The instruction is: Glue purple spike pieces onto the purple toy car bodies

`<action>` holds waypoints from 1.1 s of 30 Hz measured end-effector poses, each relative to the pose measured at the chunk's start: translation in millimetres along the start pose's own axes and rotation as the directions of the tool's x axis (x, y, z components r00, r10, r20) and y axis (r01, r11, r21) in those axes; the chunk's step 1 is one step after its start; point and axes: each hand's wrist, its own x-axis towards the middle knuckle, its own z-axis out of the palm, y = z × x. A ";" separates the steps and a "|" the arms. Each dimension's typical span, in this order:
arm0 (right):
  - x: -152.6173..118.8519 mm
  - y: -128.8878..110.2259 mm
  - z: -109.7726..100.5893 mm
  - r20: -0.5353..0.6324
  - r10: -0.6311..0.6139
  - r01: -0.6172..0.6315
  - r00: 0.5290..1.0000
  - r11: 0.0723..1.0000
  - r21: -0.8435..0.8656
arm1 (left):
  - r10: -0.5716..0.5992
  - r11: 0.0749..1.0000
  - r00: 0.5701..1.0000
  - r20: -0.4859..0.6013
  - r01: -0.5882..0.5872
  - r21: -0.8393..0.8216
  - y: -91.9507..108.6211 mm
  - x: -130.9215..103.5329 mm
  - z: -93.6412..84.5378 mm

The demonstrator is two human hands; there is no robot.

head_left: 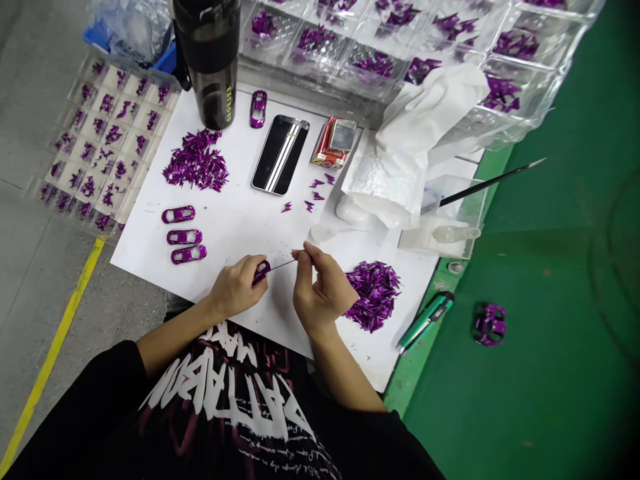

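Fingers of the left hand [234, 288] pinch a purple car shell [261, 271] over white paper [235, 217], while the right hand [320, 287] pinches a thin tool [283, 264], which could slip and scratch this shell.

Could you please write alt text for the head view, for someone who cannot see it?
A person's left hand holds a small purple piece while the right hand points a thin, dark tool at it. On the white paper lie two piles of purple fragments, four small car bodies and a phone.
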 end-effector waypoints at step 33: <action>7.6 -16.1 -15.6 -0.221 -0.100 0.099 0.970 0.995 -0.014 | -0.144 0.940 0.988 0.057 0.155 -0.304 4.7 10.4 -18.1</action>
